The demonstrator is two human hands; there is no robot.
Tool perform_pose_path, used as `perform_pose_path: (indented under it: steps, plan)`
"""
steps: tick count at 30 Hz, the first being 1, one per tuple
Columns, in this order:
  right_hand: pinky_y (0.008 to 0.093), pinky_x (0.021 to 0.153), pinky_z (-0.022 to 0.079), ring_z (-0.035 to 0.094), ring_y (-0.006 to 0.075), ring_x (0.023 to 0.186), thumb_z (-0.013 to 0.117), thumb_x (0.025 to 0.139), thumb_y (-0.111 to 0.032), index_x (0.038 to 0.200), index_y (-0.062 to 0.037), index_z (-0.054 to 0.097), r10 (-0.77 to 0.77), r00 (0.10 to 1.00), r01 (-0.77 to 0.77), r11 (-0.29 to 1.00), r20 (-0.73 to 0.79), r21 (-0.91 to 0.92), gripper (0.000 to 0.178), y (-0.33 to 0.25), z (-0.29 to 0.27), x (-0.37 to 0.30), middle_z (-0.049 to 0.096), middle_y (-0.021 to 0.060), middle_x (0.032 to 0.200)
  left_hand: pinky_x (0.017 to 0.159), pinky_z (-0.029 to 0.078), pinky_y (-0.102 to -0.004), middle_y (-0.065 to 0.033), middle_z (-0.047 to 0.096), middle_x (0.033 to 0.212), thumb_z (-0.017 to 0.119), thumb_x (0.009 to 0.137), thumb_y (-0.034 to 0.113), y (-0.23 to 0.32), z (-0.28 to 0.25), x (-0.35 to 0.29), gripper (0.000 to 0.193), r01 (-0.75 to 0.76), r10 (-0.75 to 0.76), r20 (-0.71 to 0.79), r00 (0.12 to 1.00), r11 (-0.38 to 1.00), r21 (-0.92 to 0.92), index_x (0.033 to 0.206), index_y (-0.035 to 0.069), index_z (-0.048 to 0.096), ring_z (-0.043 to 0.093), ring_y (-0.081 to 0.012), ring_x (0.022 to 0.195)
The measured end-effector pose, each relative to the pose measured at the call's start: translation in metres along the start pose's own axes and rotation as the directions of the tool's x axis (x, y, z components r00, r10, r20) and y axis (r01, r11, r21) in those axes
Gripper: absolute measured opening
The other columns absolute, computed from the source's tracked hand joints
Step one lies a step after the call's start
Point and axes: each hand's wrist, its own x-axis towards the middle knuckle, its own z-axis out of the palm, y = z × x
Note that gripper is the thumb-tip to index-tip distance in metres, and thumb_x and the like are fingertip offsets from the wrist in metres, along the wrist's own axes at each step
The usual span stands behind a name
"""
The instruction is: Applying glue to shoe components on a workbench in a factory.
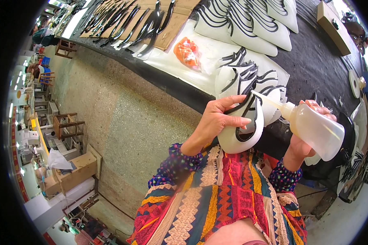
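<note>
- The room is bright.
- White lamps (11, 110) glow at the far left.
- Black strips (154, 30) shine with little white spots.
- The bottle (321, 132) looks sharp, but far-off things at the left look fuzzy.
- Edges bend, and the corners are black.

Right hand (300, 146) — partly hidden behind the bottle (318, 130); topmost pale pieces (287, 19) — cut off above.

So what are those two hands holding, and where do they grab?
The left hand pinches a white piece by its black-trimmed edge. The right hand holds a squeeze bottle around its body.
</note>
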Motion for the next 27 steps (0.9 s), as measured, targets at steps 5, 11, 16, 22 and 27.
perform_pose_path:
  steps: [5, 11, 16, 22, 27]
  plan:
    - [0.0442, 0.106, 0.01, 0.023, 0.0317, 0.125, 0.048, 0.083, -0.026, 0.124, 0.0068, 0.028, 0.106, 0.989, -0.098, 0.992, -0.106, 0.078, 0.056, 0.118, 0.083, 0.007, 0.025, 0.0218, 0.133, 0.061, 0.046, -0.025, -0.0075, 0.06, 0.077, 0.07, 0.064, 0.008, 0.037, -0.133, 0.016, 0.032, 0.095, -0.098, -0.17, 0.981, 0.995, -0.028, 0.09, -0.004, 0.056, 0.057, -0.011, 0.063]
    - [0.0456, 0.095, 0.033, 0.042, 0.0334, 0.112, 0.066, 0.066, -0.047, 0.12, 0.0017, 0.037, 0.126, 0.836, -0.169, 0.985, 0.534, 0.032, 0.078, 0.199, 0.191, -0.021, 0.043, 0.0206, 0.12, 0.058, 0.045, -0.0187, -0.0067, 0.06, 0.081, 0.07, 0.064, 0.001, 0.11, -0.208, -0.042, 0.035, 0.021, -0.119, -0.48, 0.869, 0.979, -0.204, 0.095, -0.004, 0.055, 0.057, -0.0085, 0.067]
    - [0.0452, 0.094, 0.034, 0.044, 0.0326, 0.109, 0.064, 0.065, -0.053, 0.122, -0.0053, 0.036, 0.072, 0.78, -0.073, 0.997, 0.621, -0.024, 0.079, 0.202, 0.224, -0.038, 0.044, 0.0133, 0.114, 0.062, 0.045, -0.0182, -0.0075, 0.06, 0.084, 0.069, 0.065, -0.001, 0.142, -0.212, -0.062, 0.041, 0.036, -0.101, -0.526, 0.845, 0.99, -0.133, 0.102, -0.006, 0.052, 0.056, -0.0083, 0.07]
    - [0.0474, 0.092, 0.036, 0.045, 0.0331, 0.107, 0.059, 0.074, -0.041, 0.12, -0.0076, 0.035, 0.056, 0.737, -0.164, 0.982, 0.673, 0.098, 0.062, 0.207, 0.231, -0.04, 0.043, 0.0116, 0.114, 0.07, 0.044, -0.0207, -0.007, 0.058, 0.091, 0.071, 0.062, 0.0, 0.149, -0.212, -0.076, 0.055, 0.057, -0.143, -0.531, 0.835, 0.983, -0.174, 0.111, -0.006, 0.048, 0.054, -0.0102, 0.079]
    - [0.0481, 0.089, 0.038, 0.049, 0.0316, 0.101, 0.058, 0.074, -0.039, 0.114, -0.0072, 0.038, -0.032, 0.735, -0.111, 0.98, 0.677, 0.167, 0.055, 0.208, 0.244, -0.044, 0.047, 0.012, 0.107, 0.067, 0.046, -0.0203, -0.0105, 0.06, 0.091, 0.067, 0.065, -0.005, 0.155, -0.209, -0.08, 0.053, 0.02, -0.113, -0.549, 0.828, 0.985, -0.172, 0.113, -0.005, 0.047, 0.057, -0.0103, 0.075]
